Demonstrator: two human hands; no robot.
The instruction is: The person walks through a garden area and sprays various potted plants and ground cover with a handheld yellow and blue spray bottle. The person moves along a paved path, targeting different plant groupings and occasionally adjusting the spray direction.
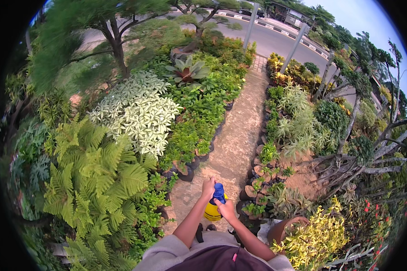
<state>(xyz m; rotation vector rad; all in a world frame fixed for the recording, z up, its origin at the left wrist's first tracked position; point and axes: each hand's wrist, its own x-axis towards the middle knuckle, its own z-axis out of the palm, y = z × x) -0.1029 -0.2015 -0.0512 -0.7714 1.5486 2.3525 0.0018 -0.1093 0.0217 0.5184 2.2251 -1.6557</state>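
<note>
A yellow pressure sprayer (211, 214) with a blue pump top (218, 188) is in front of my body, above the path. My right hand (226, 209) grips its blue handle, the thumb lying along the top. My left hand (208, 187) is curled beside the blue top, on its left. Whether its fingers hold a part of the sprayer is too small to make out. Dark writing marks the yellow tank. Below it, my shoes (211, 227) show partly on the path.
A narrow concrete path (242, 125) leads ahead to a road (274, 37). Black-bagged plants (186, 172) edge its left side, with ferns (98, 169) beyond. Potted seedlings (257, 189) line the right, near a clay pot (285, 227). Two metal posts (251, 27) stand near the road.
</note>
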